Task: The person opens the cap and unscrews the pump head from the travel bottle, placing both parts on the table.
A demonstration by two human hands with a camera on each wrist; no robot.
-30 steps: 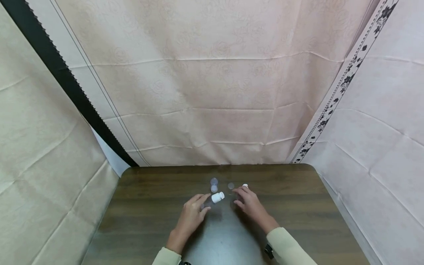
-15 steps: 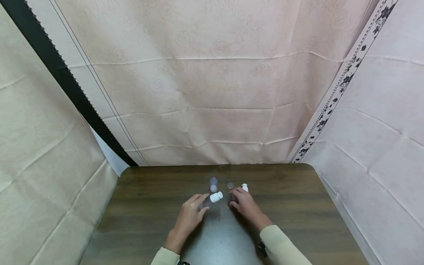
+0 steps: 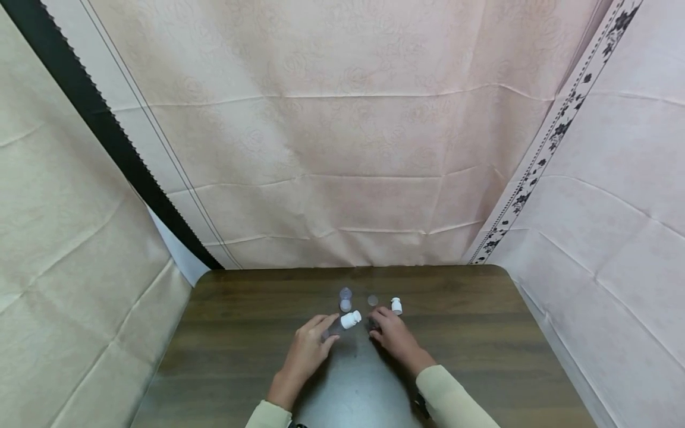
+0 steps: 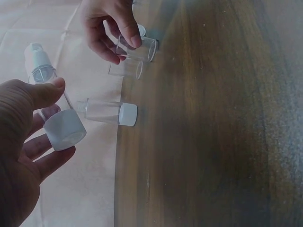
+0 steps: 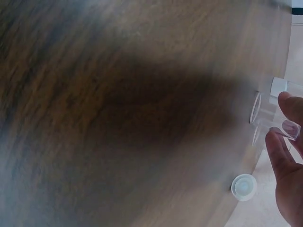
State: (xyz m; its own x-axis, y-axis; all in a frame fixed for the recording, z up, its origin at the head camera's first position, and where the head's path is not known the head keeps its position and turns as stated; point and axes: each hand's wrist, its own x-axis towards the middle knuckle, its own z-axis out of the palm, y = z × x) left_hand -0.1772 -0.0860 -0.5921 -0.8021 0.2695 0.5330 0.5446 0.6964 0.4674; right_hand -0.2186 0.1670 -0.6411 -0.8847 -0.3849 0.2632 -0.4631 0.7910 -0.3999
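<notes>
Head view for the layout, clock face centred on the clear cup [image 4: 146,51] at the right hand [image 3: 395,334], with 12 pointing away from the person. Biggest change over the last second: a small shift of that hand toward 9 o'clock, leaving the little white piece [image 3: 396,306] in plain sight at 2, no longer half hidden by fingers. Probably means work centred on the cup now, not the white piece, but only guessing. Hardly any change on the other side.

Pose-wise: right arm reaching in from 4, thumb and fingers curled round the cup in a pinch, going by both wrist cams. Upright or tilted, lifted or touching down? Can't tell. Left hand [image 3: 307,346] in from between 7 and 8, thumb and fingers wrapped round a pump bottle [image 3: 350,320] at 9 o'clock, white top leaning toward 2. Looks held up off the surface.

Further out: second cup [image 3: 373,300] at 12, just beside the pinched one; another bottle [image 3: 345,300] standing at 10, white base down, no pump visible on the neck. All on a brown table [image 3: 241,356], with pale cloth [image 3: 374,178] past the far edge at 12.
</notes>
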